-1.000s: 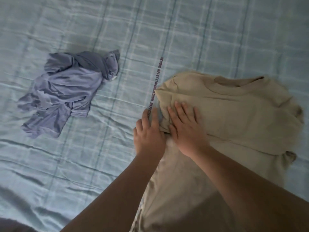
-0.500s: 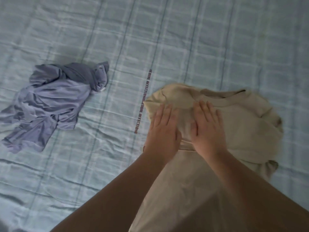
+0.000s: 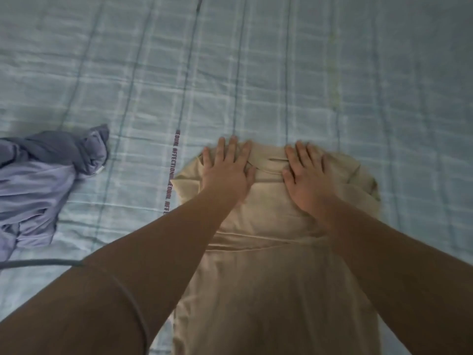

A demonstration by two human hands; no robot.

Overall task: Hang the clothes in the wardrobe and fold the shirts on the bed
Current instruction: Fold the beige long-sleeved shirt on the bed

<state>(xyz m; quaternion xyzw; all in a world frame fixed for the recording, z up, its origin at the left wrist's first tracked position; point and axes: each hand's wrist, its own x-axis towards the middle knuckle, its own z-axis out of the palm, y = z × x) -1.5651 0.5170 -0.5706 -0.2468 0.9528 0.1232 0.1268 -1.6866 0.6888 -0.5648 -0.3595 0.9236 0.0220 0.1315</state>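
While both arms are reaching up the frame, left hand and right hand are lying flat, fingers straight, pressing the beige shirt at centre — gripping nothing. Purple shirt is sitting crumpled at left edge on the blue plaid bedsheet.

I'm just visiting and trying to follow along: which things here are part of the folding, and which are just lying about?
In use: beige shirt, pressed flat by the left hand and right hand; the bed under it.
Lying about: crumpled purple shirt, untouched, to the left; a grey cord at the lower left.
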